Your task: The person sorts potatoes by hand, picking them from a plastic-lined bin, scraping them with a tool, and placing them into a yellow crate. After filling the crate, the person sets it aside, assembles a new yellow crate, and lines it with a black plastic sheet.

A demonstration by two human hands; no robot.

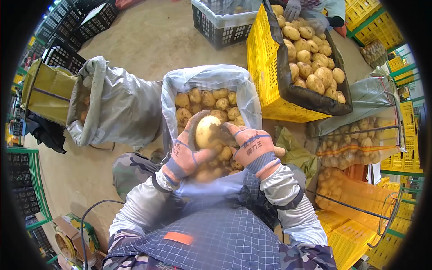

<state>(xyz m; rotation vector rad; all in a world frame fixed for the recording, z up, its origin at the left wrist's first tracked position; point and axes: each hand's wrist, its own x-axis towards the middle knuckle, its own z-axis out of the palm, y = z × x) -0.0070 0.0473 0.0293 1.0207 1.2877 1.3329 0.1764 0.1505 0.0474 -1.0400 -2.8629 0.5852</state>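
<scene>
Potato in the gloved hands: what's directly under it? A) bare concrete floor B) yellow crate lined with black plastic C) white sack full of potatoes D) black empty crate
C: the potato, gripped by the left hand with the right hand touching it, sits over the open white sack filled with potatoes; the yellow crate stands off to the right.

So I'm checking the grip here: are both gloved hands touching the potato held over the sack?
Touching. The head view shows the left hand cupping the potato from below and the side, and the right hand's fingertips pressed on its right edge.
</scene>
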